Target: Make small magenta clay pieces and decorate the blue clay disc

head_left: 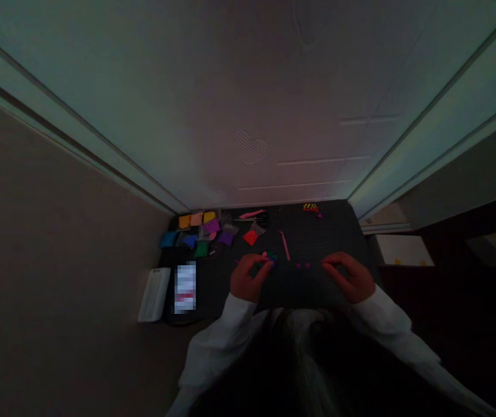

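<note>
My left hand (248, 278) hovers over the dark table in a pinch, and what its fingertips hold, if anything, is too small to make out. Close by its fingers lies a small cluster of green, pink and blue pieces (271, 255). To the right, my right hand (352, 278) has thumb and forefinger pressed together; anything between them is too dim to name. Two small purple pieces (303, 266) lie between the hands. Beyond them rests a pair of pink tweezers (285, 245). A clear packet of something red-orange (251, 236) lies past my left hand.
Several colourful packets (202, 249) crowd the table's (321, 237) back left, near scissors (262, 218) and a pink tool (252, 214). A yellow-dotted red item (310, 207) sits at the back. A blurred-out lit screen (185, 289) and a white case (155, 294) are at left.
</note>
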A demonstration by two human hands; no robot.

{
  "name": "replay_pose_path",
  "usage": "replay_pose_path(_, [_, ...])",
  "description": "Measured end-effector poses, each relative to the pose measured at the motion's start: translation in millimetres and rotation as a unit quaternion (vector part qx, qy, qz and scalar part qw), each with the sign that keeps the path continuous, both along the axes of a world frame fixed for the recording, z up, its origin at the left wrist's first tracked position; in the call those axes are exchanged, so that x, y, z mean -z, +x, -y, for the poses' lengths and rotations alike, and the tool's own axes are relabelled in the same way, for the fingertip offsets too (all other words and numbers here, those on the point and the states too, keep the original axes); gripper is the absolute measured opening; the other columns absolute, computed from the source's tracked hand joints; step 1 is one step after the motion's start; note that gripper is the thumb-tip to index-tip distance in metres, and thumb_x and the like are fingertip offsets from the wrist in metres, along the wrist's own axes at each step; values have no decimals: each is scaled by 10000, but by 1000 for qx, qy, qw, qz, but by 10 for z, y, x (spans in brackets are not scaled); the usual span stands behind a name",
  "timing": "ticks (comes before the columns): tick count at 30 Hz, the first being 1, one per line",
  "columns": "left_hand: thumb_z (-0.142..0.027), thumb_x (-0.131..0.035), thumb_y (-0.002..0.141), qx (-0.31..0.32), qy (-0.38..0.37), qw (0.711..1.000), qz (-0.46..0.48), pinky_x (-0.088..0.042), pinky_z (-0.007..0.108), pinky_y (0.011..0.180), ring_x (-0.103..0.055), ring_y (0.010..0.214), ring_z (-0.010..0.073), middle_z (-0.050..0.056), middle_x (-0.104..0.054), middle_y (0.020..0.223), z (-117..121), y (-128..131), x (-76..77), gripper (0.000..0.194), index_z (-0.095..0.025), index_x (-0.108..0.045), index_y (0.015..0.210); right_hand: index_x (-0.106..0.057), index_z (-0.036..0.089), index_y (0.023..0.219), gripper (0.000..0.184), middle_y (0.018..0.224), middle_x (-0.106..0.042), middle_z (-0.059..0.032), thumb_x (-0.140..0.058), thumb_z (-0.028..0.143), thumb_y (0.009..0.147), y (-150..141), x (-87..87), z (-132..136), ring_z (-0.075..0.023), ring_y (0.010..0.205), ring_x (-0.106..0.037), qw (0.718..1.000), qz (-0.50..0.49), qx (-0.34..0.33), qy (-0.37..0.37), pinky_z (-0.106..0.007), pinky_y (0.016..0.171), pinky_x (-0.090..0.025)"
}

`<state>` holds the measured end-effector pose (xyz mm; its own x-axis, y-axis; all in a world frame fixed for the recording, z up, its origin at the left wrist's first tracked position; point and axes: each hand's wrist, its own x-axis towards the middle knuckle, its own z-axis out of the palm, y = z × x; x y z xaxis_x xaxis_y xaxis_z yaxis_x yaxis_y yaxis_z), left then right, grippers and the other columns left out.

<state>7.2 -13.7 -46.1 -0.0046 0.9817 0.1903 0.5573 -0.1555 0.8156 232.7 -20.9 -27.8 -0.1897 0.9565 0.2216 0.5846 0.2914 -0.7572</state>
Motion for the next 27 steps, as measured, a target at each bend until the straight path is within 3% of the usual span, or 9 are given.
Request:
replay_pose_path(3, [-203,-549,620,33,50,998,18,-391,274,713,-494,781,122,18,-536,773,39,44,-207,127,-175,-529,742,-500,193,805,139,701,-524,-11,-507,208,667,-34,-119,27,-107,656,-491,1000,-11,14,20,-249,608,-409])
replay_pose_path(9, [-106,-576,581,119,140,981,57,-396,312,732,-482,817,140,19,-540,784,114,116,-577,244,-198,-544,804,-506,204,873,194,747,-545,-24,-485,179,681,-70,-422,85,-118,712,-501,999,-26,-21,39,-256,632,-412])
replay_pose_path(12, [-118,-570,590,129,133,981,53,-400,312,726,-488,806,140,23,-551,766,123,146,-609,212,-192,-550,788,-516,197,844,166,759,-552,-28,-482,184,682,-62,-456,96,-118,719,-504,998,-32,-31,42,-255,635,-412])
replay_pose_path(14, [-155,-568,597,126,112,985,38,-402,310,722,-497,781,138,26,-557,744,117,162,-548,161,-186,-556,754,-523,195,808,137,744,-556,-25,-491,204,676,-35,-378,77,-118,707,-507,998,-29,-25,42,-254,632,-412])
replay_pose_path(17, [-221,-557,607,107,71,992,13,-406,301,714,-509,733,129,20,-562,711,110,166,-367,119,-192,-557,722,-532,193,781,140,713,-555,-16,-501,260,663,58,-39,8,-112,668,-507,1000,-5,3,24,-246,614,-411])
replay_pose_path(20, [-257,-531,625,87,36,996,-4,-403,287,715,-512,735,125,15,-565,728,124,139,-169,127,-202,-554,737,-526,177,828,226,729,-552,-14,-451,335,685,189,539,-65,-104,663,-508,995,47,60,-71,-240,617,-412])
replay_pose_path(22, [-273,-520,631,79,17,997,-10,-399,280,715,-513,741,124,13,-566,744,136,114,-61,136,-203,-552,743,-519,179,843,266,798,-556,-9,-420,375,692,261,956,-94,-95,699,-510,969,129,89,-192,-231,644,-405])
replay_pose_path(25, [-294,-503,642,75,-25,997,-14,-395,266,710,-516,744,123,14,-567,754,143,90,81,146,-198,-552,739,-553,190,744,232,759,-573,0,-455,383,662,312,1447,-113,-98,683,-516,949,174,87,-249,-223,631,-393])
replay_pose_path(27, [-315,-495,642,64,-60,996,-15,-397,256,692,-523,728,123,13,-572,741,143,89,184,157,-191,-555,718,-563,206,709,230,710,-580,7,-464,404,647,314,1637,-126,-105,648,-517,935,203,84,-277,-233,598,-382])
